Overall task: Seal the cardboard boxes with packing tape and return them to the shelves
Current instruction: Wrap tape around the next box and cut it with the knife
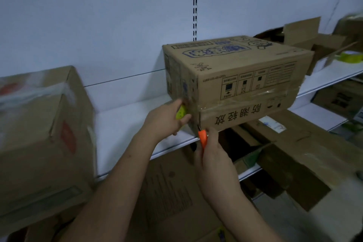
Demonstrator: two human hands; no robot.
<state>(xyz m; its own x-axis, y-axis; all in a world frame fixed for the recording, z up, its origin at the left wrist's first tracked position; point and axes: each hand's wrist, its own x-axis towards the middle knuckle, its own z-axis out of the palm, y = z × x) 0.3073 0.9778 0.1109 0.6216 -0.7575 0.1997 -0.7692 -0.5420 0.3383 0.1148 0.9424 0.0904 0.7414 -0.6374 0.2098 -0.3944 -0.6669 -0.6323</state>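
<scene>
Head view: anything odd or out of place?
Yes. The taped box sits with its print upside down and its front juts past the shelf edge. The left hand grips a yellow-green tape roll at its corner; the right hand holds an orange cutter there.

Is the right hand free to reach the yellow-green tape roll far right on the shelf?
Probably not: the right hand grips an orange cutter, and the taped cardboard box sits between it and the yellow-green tape roll.
</scene>
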